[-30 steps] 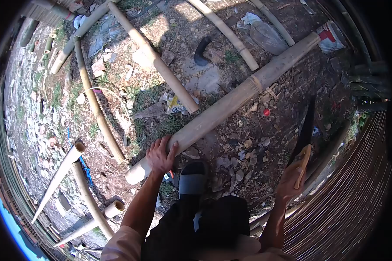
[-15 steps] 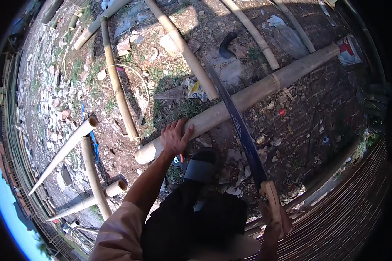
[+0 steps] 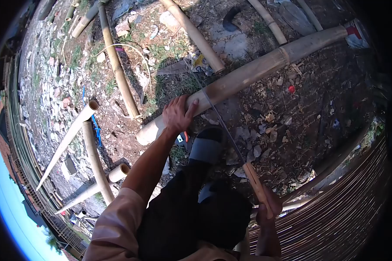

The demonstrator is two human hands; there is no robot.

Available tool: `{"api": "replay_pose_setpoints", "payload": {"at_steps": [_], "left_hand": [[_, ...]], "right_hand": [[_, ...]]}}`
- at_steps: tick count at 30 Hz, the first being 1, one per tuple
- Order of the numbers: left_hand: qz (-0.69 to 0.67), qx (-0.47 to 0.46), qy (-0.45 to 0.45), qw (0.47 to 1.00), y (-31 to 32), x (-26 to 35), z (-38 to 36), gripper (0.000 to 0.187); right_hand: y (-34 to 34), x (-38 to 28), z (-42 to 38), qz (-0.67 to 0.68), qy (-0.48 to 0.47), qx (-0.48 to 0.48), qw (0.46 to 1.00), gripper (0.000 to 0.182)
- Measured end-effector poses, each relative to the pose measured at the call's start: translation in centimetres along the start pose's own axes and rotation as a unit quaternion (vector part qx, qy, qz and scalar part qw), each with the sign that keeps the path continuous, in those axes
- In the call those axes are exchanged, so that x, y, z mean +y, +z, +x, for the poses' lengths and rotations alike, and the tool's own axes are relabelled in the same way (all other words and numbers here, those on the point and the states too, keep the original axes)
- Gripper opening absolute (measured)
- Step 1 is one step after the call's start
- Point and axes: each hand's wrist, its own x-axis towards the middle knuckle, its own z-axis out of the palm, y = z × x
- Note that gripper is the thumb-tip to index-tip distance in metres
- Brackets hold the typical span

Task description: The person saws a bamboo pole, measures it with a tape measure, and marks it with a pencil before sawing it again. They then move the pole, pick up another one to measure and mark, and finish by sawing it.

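Observation:
A thick bamboo pole lies slantwise across the ground in front of me. Near its left end my left hand grips it from above, fingers over the far side and thumb apart along the top. My right hand is closed round the wooden handle of a handsaw. The saw's thin blade, seen nearly edge-on, crosses the pole just right of my left thumb. My foot in a grey-and-black shoe stands close to the near side of the pole.
Thinner bamboo poles lie beyond, some ending near the thick one. Cut bamboo lengths lean at the left. A small orange-and-black object sits below my left hand. Bundled thin strips spread at lower right; rubble litters the ground.
The saw has shifted left along the pole, closer to my left hand, and its blade has turned edge-on. My left hand stays on the pole; the view has moved slightly.

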Motion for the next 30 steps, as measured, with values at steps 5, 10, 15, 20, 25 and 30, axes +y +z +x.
{"api": "replay_pose_setpoints", "payload": {"at_steps": [5, 10, 15, 20, 25, 30], "left_hand": [[0.008, -0.01, 0.004, 1.0, 0.2, -0.3, 0.0, 0.064], [0.037, 0.005, 0.009, 0.999, 0.6, -0.4, -0.1, 0.065], [0.054, 0.007, 0.019, 0.998, 0.6, -0.5, -0.6, 0.063], [0.037, 0.008, 0.016, 0.999, 0.0, 0.2, 0.5, 0.063], [0.048, 0.02, 0.016, 0.999, 0.7, -0.4, -0.1, 0.059], [0.043, 0.011, 0.019, 0.999, 0.7, -0.1, -0.9, 0.058]], "right_hand": [[-1.2, -1.0, -1.4, 0.04, 0.036, -0.038, 0.998, 0.071], [-3.1, 0.4, -5.9, 0.043, 0.037, -0.027, 0.998, 0.069], [-2.2, -0.8, -4.8, 0.098, 0.099, -0.046, 0.989, 0.072], [3.2, 0.2, 0.4, 0.02, 0.009, -0.008, 1.0, 0.076], [-1.6, -0.5, -4.8, 0.04, 0.091, -0.041, 0.994, 0.079], [1.6, -1.4, 0.4, 0.038, 0.061, -0.064, 0.995, 0.065]]}}
